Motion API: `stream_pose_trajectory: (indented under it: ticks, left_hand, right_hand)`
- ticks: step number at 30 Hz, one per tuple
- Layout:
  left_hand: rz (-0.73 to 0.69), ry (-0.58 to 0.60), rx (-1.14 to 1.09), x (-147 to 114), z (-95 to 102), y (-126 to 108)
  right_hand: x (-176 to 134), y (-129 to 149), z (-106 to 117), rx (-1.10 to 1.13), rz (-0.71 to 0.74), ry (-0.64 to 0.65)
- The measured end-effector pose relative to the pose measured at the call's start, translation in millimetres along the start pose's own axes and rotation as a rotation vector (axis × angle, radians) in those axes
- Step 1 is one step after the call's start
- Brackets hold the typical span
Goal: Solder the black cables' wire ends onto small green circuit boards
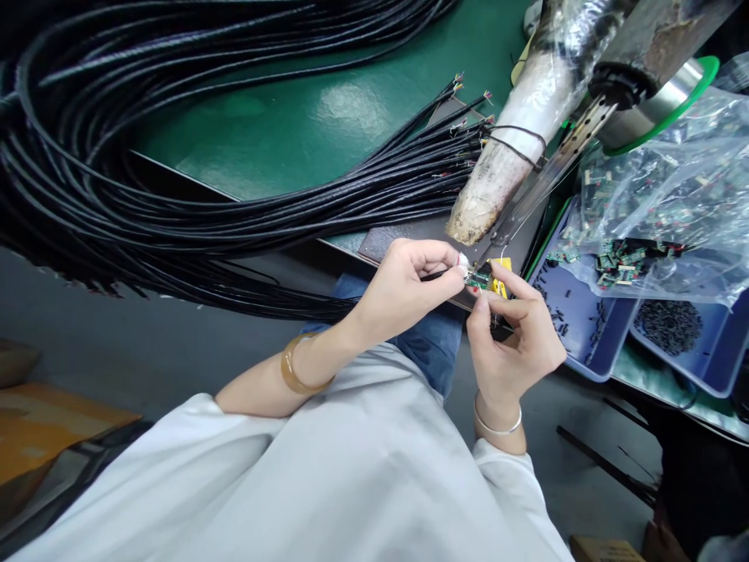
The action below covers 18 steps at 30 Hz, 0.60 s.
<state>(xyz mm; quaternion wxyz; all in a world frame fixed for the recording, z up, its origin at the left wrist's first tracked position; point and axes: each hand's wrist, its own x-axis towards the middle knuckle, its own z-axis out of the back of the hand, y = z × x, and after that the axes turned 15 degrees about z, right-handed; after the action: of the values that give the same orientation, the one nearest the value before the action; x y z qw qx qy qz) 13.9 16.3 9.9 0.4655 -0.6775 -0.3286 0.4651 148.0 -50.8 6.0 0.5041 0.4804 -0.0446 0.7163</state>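
Note:
My left hand (409, 281) is closed in a pinch on the stripped end of a black cable (433, 275), with white covering on a fingertip. Just right of it sits a small green circuit board (480, 279), meeting the cable's thin wires. My right hand (515, 328) pinches around this board from the other side, thumb below and index finger above; a yellow piece (501, 275) lies behind the fingers. Above the board, a mounted soldering iron (565, 156) points down toward it. A thin strand of solder wire (504, 251) hangs close by. The exact contact at the tip is too small to tell.
A large bundle of black cables (251, 215) spans the green table (345, 109). A wrapped extraction tube (509, 160) and a solder spool (661, 105) stand at upper right. Blue trays (608, 343) hold small black parts, with a plastic bag (672, 195) of circuit boards over them.

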Motion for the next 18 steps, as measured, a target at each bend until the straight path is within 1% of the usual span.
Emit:
stream_pose_trajectory:
  ticks: [4,6,8,11,12,13,14,16,17,18]
  left_hand:
    - [0.024,0.003,-0.011,-1.3,-0.9,-2.5]
    - [0.050,0.030,-0.039,-2.8,0.1,-4.1]
    - [0.089,0.081,-0.083,-4.9,2.9,-5.2]
    - [0.162,0.199,-0.126,-8.6,9.0,-4.9]
    - [0.183,0.241,-0.131,-9.7,10.9,-4.4]
    - [0.203,0.280,-0.133,-10.7,12.5,-3.7]
    - [0.222,0.312,-0.134,-11.5,13.6,-2.9]
    - [0.250,0.354,-0.133,-12.4,14.5,-1.1]
    - [0.260,0.366,-0.129,-12.5,14.4,-0.3]
    - [0.266,0.379,-0.123,-12.4,14.2,0.3]
  right_hand:
    - [-1.5,0.2,-0.6,0.003,-0.002,-0.015]
    - [-3.7,-0.3,0.3,-0.004,0.002,-0.038]
    - [-5.4,-1.8,2.8,0.008,-0.033,-0.052]
    - [-3.4,-4.2,10.2,0.122,-0.196,0.022]
    - [-1.5,-4.5,13.4,0.155,-0.233,0.039]
    - [0.8,-4.2,16.8,0.159,-0.233,0.038]
    - [3.0,-3.3,20.1,0.130,-0.198,0.021]
    - [6.4,-0.2,25.9,0.029,-0.079,-0.001]
    - [7.1,1.6,28.0,-0.009,-0.028,0.028]
    - [7.0,3.3,29.6,-0.023,0.004,0.085]
